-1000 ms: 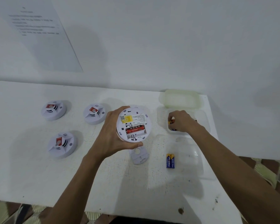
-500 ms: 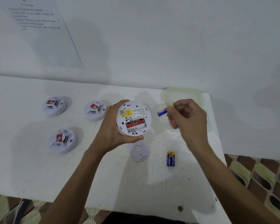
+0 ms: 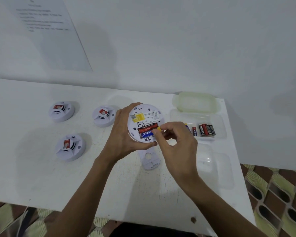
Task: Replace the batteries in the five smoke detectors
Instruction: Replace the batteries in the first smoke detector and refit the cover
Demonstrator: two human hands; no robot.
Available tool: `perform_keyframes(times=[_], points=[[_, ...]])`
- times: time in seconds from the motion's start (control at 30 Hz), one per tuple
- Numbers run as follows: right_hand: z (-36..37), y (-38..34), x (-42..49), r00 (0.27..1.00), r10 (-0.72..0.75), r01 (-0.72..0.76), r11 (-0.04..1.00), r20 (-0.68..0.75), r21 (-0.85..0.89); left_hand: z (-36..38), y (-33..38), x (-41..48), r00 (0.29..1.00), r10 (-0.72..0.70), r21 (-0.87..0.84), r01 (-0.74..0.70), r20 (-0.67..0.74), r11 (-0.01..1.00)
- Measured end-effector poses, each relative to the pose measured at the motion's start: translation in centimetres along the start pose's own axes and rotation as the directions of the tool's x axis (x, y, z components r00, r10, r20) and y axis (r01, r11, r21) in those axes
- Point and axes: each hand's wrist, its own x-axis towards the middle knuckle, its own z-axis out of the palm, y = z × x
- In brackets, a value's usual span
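Above the middle of the counter [image 3: 41, 177], my left hand [image 3: 121, 134] grips the upturned smoke detector [image 3: 143, 117], fingers curled round its rim; its battery bay is open and a red battery [image 3: 146, 129] is seated inside. On my right hand [image 3: 176, 144] the fingers [image 3: 167, 128] pinch the yellow end of a blue battery [image 3: 148, 133], tilted into the bay just below the red one. I see three other detectors [image 3: 61, 111] [image 3: 103, 115] [image 3: 70, 147] on the counter at left, a cover plate [image 3: 149, 160] under my hands, and spare batteries [image 3: 206, 130] in a clear tray [image 3: 219, 134] at right.

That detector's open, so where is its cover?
Head view: the cover lies on the table, centre, just below the held detector, beside the right hand.
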Motion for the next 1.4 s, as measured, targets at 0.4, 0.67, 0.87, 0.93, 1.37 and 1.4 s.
perform_keyframes(times=[0.4, 0.67, 0.87, 0.93, 1.37, 1.4], points=[[0.7, -0.1, 0.6, 0.997, -0.075, 0.075, 0.997, 0.012, 0.032, -0.8, 0.5, 0.7, 0.990, 0.020, 0.031, -0.016, -0.140, 0.999], [0.2, 0.3, 2.4, 0.982, 0.028, -0.042, 0.997, 0.188, 0.069, -2.6, -0.5, 0.2, 0.993, -0.003, 0.134, 0.019, -0.114, 0.991], [3.0, 4.0, 1.4, 0.800, 0.331, 0.059, 0.786, 0.500, -0.615, -4.7, -3.3, -1.4, 0.998, 0.007, 0.243, 0.008, -0.061, 0.970], [4.7, 4.8, 0.4, 0.747, 0.430, 0.088, 0.691, 0.506, -0.717, -5.4, -4.4, -2.0, 0.999, -0.022, 0.260, 0.029, -0.031, 0.965], [7.3, 6.5, -1.3, 0.706, 0.594, -0.201, 0.690, 0.385, -0.696, -7.3, -5.9, -2.5, 0.999, -0.035, 0.185, 0.029, 0.033, 0.982], [7.3, 6.5, -1.5, 0.718, 0.567, -0.189, 0.717, 0.404, -0.671, -7.4, -5.9, -2.5, 0.999, -0.036, 0.184, 0.029, 0.036, 0.982]])
